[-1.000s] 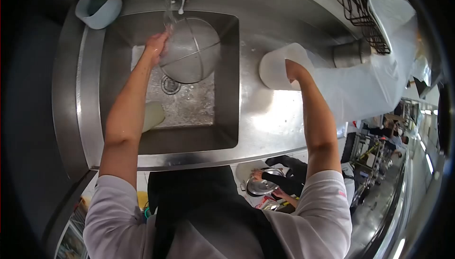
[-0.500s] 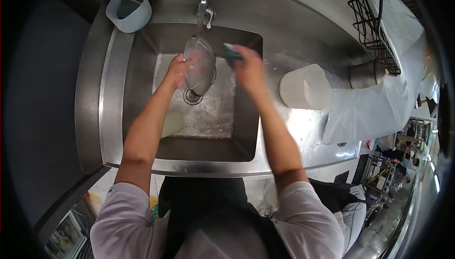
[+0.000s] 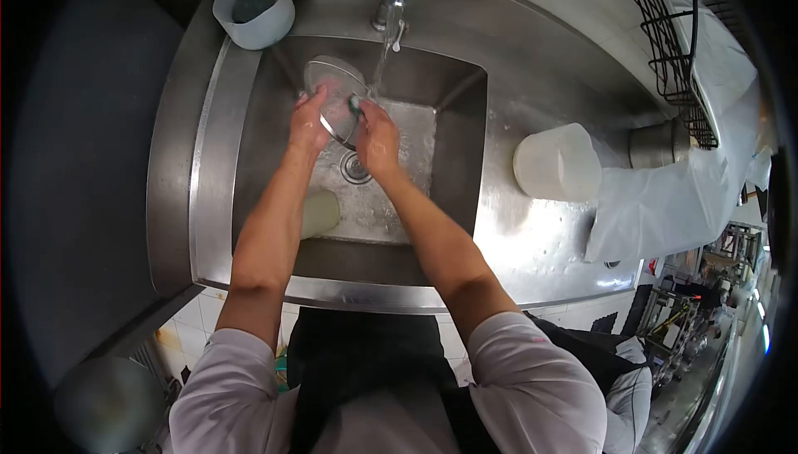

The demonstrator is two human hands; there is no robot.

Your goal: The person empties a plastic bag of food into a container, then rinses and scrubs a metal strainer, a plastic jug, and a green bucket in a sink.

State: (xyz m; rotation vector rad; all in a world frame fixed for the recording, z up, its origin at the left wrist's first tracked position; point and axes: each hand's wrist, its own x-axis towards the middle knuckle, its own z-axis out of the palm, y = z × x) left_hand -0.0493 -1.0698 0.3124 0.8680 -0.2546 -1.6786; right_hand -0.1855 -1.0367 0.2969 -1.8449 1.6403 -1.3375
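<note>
A round mesh strainer with a metal rim (image 3: pixel 334 80) is tilted over the steel sink (image 3: pixel 459 155). My left hand (image 3: pixel 309 120) is closed on its left edge. At the strainer's right side, my right hand (image 3: pixel 378 136) holds a small green scouring pad (image 3: pixel 355 106) against it. Water runs from the faucet (image 3: pixel 396 12) just to the right of the strainer. Below my hands are the drain (image 3: pixel 356 168) and a pale greenish container (image 3: pixel 320 214) lying on the sink floor, partly behind my left forearm.
A white tub (image 3: pixel 254 26) holding a dark pad stands at the sink's upper left corner. On the right counter are a translucent white container (image 3: pixel 557 162), a metal pot (image 3: pixel 653 146) and plastic sheeting (image 3: pixel 657 209). A black wire rack (image 3: pixel 669 46) is at upper right.
My right hand has moved left with the green pad and is now at the strainer. The strainer has turned and shifted left, out from under the faucet. The whole view has shifted slightly.
</note>
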